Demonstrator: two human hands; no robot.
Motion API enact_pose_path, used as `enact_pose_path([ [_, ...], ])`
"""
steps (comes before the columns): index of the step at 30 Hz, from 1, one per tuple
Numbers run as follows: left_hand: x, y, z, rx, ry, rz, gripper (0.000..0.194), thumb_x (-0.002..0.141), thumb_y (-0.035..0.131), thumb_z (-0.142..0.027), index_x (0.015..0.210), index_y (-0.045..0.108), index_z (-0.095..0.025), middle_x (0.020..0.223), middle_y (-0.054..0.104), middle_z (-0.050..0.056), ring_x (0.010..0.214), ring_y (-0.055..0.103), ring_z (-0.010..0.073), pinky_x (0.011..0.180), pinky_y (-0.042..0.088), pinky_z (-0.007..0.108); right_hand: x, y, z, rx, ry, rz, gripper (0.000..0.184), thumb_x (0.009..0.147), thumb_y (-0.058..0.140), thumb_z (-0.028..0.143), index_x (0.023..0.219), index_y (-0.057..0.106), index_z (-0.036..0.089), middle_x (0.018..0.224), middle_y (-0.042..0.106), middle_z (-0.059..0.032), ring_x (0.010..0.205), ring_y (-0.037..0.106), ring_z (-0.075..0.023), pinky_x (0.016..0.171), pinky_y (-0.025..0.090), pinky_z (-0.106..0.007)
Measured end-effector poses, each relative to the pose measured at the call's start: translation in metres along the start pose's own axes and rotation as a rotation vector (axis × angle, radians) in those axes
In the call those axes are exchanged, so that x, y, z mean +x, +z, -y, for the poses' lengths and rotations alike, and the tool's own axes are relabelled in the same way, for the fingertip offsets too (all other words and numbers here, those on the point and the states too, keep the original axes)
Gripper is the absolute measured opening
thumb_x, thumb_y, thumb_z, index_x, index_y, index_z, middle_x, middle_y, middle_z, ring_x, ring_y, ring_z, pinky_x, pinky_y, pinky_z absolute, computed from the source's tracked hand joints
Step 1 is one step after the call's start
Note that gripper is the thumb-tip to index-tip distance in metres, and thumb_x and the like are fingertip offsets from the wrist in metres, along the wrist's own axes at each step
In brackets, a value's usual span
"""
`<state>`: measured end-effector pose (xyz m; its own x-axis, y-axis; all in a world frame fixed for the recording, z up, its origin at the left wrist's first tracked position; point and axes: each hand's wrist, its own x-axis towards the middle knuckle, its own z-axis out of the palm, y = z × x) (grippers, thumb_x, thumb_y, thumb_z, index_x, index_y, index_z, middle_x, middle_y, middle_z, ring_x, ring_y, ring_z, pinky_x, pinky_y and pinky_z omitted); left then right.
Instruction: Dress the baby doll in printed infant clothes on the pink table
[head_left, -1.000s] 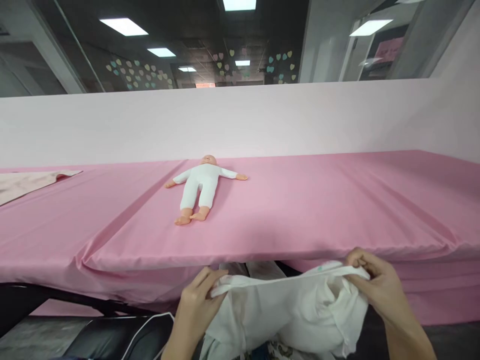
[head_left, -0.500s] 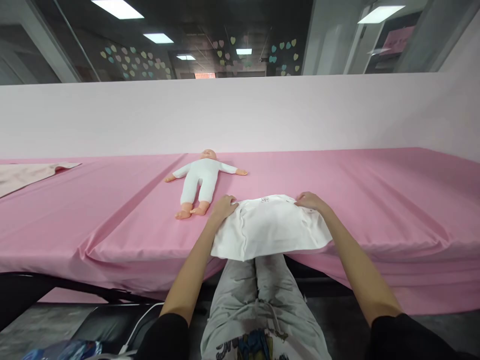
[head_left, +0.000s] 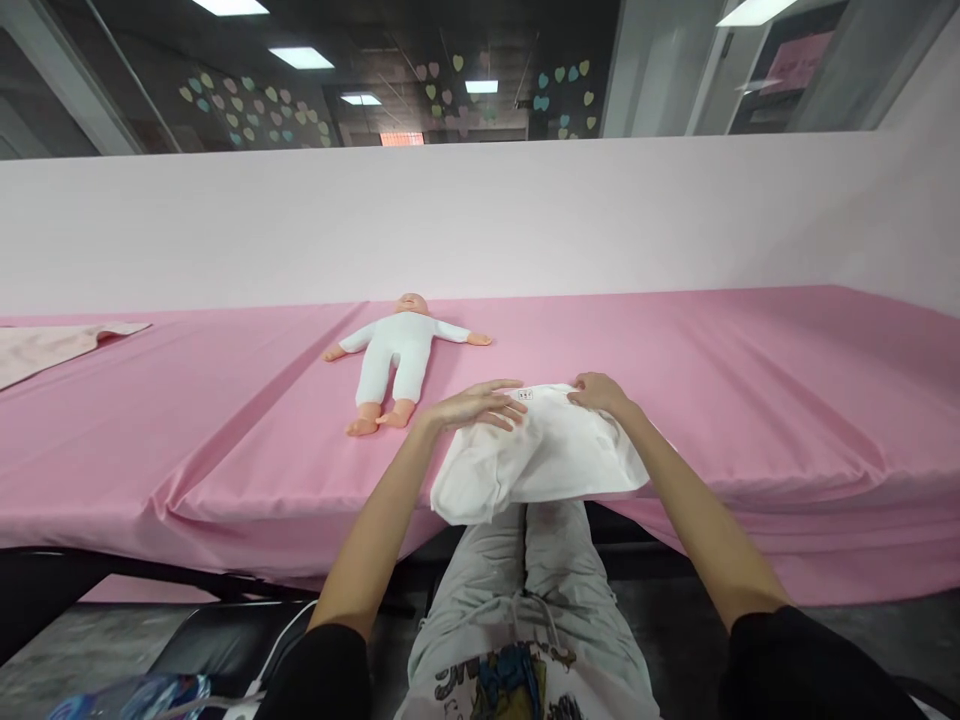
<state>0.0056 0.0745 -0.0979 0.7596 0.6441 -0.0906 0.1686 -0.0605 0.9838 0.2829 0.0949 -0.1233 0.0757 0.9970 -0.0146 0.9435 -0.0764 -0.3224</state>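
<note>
A white garment (head_left: 559, 455) with a small printed label at its top edge lies at the front of the pink-covered bed, its lower edge hanging toward my lap. Over its upper left part is my left hand (head_left: 484, 405), fingers stretched out and apart near the label, not gripping. My right hand (head_left: 598, 392) has its fingers bent closed on the garment's upper right edge. Beyond my left hand a baby doll (head_left: 401, 350) in white lies on its back, arms spread and feet toward me.
Pink sheet (head_left: 247, 400) covers the bed up to a white wall (head_left: 480, 220) with glass above. A pale pink cloth (head_left: 52, 352) lies far left. Below left are a black seat (head_left: 217, 640), a white cable (head_left: 281, 640) and a plastic bottle (head_left: 131, 697).
My left hand has let go of the garment's left corner and moved right over it; that side is now folded inward. My right hand has shifted slightly left along the edge.
</note>
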Motion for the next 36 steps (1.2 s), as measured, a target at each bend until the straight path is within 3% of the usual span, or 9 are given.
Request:
enact_pose_path([
  [3, 0.009, 0.009, 0.013, 0.120, 0.071, -0.045, 0.049, 0.083, 0.048, -0.025, 0.130, 0.041, -0.015, 0.118, 0.057, 0.015, 0.101, 0.058, 0.0196, 0.085, 0.048, 0.035, 0.002, 0.011, 0.005, -0.059, -0.002, 0.007, 0.026, 0.071, 0.058, 0.022, 0.096, 0.065, 0.016, 0.100, 0.066, -0.0087, 0.093, 0.058, -0.0222, 0.072, 0.040, -0.027],
  [8, 0.023, 0.004, 0.046, 0.899, 0.132, -0.273, 0.044, 0.072, 0.043, -0.008, 0.113, 0.059, -0.017, 0.124, 0.056, 0.007, 0.115, 0.047, 0.0214, 0.099, 0.036, 0.038, -0.002, 0.008, 0.005, -0.099, -0.017, -0.022, 0.026, 0.079, 0.049, 0.021, 0.099, 0.064, 0.016, 0.102, 0.064, -0.0107, 0.094, 0.058, -0.0242, 0.070, 0.041, -0.029],
  [11, 0.026, 0.004, 0.049, 1.242, 0.129, -0.223, 0.033, 0.074, 0.049, -0.018, 0.104, 0.062, -0.022, 0.120, 0.058, 0.004, 0.115, 0.046, 0.0229, 0.097, 0.034, 0.040, -0.008, -0.004, 0.012, -0.113, -0.044, -0.062, 0.027, 0.082, 0.044, 0.020, 0.101, 0.063, 0.016, 0.106, 0.063, -0.0117, 0.098, 0.056, -0.0256, 0.074, 0.041, -0.031],
  [15, 0.029, 0.001, 0.043, 1.354, 0.147, -0.243, 0.024, 0.073, 0.058, -0.036, 0.088, 0.065, -0.018, 0.103, 0.063, 0.007, 0.108, 0.048, 0.0251, 0.095, 0.031, 0.042, -0.024, -0.019, 0.033, -0.092, -0.194, -0.069, 0.033, 0.086, 0.038, 0.019, 0.111, 0.059, 0.022, 0.108, 0.064, -0.0065, 0.100, 0.057, -0.0211, 0.078, 0.041, -0.028],
  [19, 0.030, -0.015, 0.041, 1.530, 0.135, -0.255, 0.038, 0.072, 0.058, -0.050, 0.084, 0.067, -0.015, 0.099, 0.065, 0.011, 0.103, 0.050, 0.0287, 0.092, 0.029, 0.045, -0.043, -0.024, 0.051, -0.157, -0.475, 0.114, 0.052, 0.079, 0.038, 0.003, 0.123, 0.054, 0.024, 0.119, 0.060, -0.0044, 0.105, 0.056, -0.0180, 0.083, 0.040, -0.024],
  [22, 0.027, -0.023, 0.038, 1.653, 0.141, -0.223, 0.035, 0.076, 0.056, -0.047, 0.075, 0.067, -0.014, 0.084, 0.066, 0.012, 0.093, 0.054, 0.0272, 0.088, 0.032, 0.043, -0.050, -0.025, 0.055, -0.332, -0.470, 0.263, 0.048, 0.073, 0.040, 0.000, 0.112, 0.063, 0.017, 0.112, 0.063, -0.0100, 0.100, 0.059, -0.0210, 0.079, 0.042, -0.025],
  [27, 0.000, -0.008, 0.005, 1.817, 0.355, -0.217, 0.033, 0.086, 0.046, -0.037, 0.070, 0.064, -0.014, 0.068, 0.064, 0.009, 0.077, 0.055, 0.0211, 0.086, 0.034, 0.039, -0.068, -0.044, 0.049, -0.423, -0.461, 0.232, 0.042, 0.075, 0.039, 0.000, 0.108, 0.064, 0.011, 0.102, 0.065, -0.0152, 0.096, 0.060, -0.0252, 0.074, 0.043, -0.030],
  [32, -0.054, 0.033, -0.059, 1.977, 0.659, -0.367, 0.032, 0.089, 0.045, -0.033, 0.064, 0.058, -0.016, 0.053, 0.055, 0.003, 0.067, 0.051, 0.0186, 0.080, 0.038, 0.037, -0.124, -0.098, 0.055, -0.406, -0.569, 0.088, 0.039, 0.084, 0.034, 0.013, 0.111, 0.061, 0.016, 0.098, 0.067, -0.0096, 0.088, 0.061, -0.0224, 0.067, 0.042, -0.029],
  [36, -0.092, 0.062, -0.105, 2.012, 0.722, -0.475, 0.028, 0.086, 0.048, -0.020, 0.059, 0.054, -0.018, 0.046, 0.046, -0.001, 0.064, 0.048, 0.0162, 0.087, 0.040, 0.038, -0.164, -0.129, 0.053, -0.459, -0.653, -0.050, 0.031, 0.085, 0.038, 0.016, 0.098, 0.066, 0.020, 0.071, 0.066, -0.0040, 0.063, 0.059, -0.0164, 0.056, 0.037, -0.027],
])
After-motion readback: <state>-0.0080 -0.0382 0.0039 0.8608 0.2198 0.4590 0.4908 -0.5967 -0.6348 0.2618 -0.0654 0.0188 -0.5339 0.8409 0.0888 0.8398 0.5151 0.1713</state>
